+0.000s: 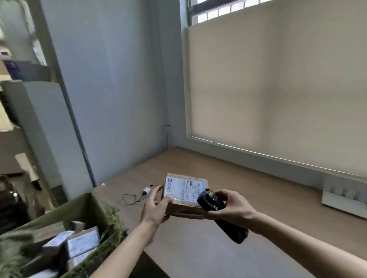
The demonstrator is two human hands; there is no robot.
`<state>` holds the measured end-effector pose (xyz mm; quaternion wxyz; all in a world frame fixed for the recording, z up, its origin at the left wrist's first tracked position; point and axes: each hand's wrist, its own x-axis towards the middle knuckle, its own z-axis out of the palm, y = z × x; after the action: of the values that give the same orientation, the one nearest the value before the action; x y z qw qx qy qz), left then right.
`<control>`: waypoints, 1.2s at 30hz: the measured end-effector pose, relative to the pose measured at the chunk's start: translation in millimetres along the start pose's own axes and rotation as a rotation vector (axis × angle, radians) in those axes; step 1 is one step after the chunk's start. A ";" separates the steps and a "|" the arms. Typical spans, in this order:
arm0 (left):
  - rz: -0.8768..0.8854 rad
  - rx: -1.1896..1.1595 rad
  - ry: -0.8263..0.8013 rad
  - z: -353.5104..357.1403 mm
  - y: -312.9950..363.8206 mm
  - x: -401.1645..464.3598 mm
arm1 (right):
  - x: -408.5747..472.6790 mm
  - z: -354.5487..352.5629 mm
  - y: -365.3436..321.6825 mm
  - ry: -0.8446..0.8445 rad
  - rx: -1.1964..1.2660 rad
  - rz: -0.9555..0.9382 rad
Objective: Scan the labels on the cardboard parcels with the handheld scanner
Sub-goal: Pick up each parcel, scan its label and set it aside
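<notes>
At eight o'clock in my view sits an open green crate (84, 204), blurred, with several labelled parcels (82, 242) lying inside it and some green sprigs (112, 225) along its right wall. Above it, at ten o'clock, I can make out shelves (17, 100) with boxes on them, too smeared to read.

Moving right, a small white plug with a thin black cable (136, 197) lies on the wooden table (205, 254), just at nine o'clock of the held box.

My left hand (155, 208) grips the cardboard box (184, 195) by its left edge, thumb lying on top near the label's corner and fingers curled underneath. The box is held up over the table near the centre of my view, tilted toward me, its white label (182, 189) facing up.

At three o'clock of the box, my right hand (231, 208) is wrapped around the black scanner (216, 211), fingers curled tight round its body. The scanner's head sits over the box's near right corner, touching or just above it; I cannot tell which. Its handle points down toward five o'clock.

Further right, at three o'clock by the wall, a white power strip (343, 205) rests on the table below the drawn beige blind (282, 87).
</notes>
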<state>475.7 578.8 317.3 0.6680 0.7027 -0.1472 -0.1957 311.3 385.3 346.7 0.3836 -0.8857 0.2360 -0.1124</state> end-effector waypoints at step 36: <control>-0.297 -0.076 0.591 -455.3 -159.6 274.9 | 424.4 471.9 -200.3 -0.538 -0.065 -0.352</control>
<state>923.7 861.5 150.9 0.6719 0.7173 0.1642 -0.0840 923.6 586.0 180.0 0.3783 -0.9227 -0.0272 0.0688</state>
